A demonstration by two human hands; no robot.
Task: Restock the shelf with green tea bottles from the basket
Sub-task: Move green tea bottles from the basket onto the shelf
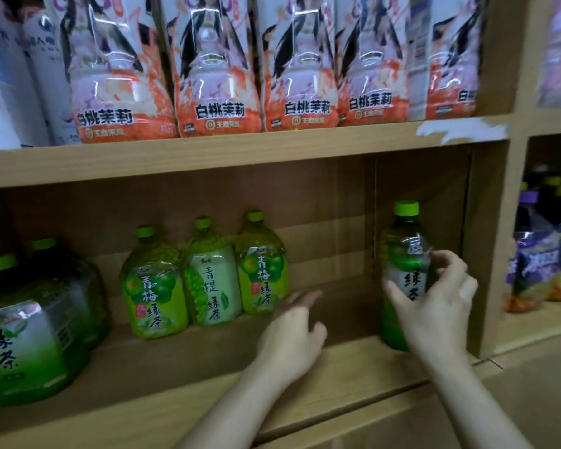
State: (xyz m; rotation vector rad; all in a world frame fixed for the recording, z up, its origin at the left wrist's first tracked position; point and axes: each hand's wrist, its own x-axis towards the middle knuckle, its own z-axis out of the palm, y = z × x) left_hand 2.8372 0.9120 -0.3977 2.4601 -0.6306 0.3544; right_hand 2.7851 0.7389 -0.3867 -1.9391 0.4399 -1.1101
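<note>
The green tea bottle (402, 254) stands upright at the far R end of the lower shelf (175, 400), just beside its side wall, green cap on. The right hand (434, 306) has its grip closed round the label part, thumb & fingers curled on it. The left hand (293, 338) hovers over the shelf middle, grip loose, fingers relaxed, holding nothing. Three lighter green bottles (208, 277) stand at the shelf back, L of centre.
</note>
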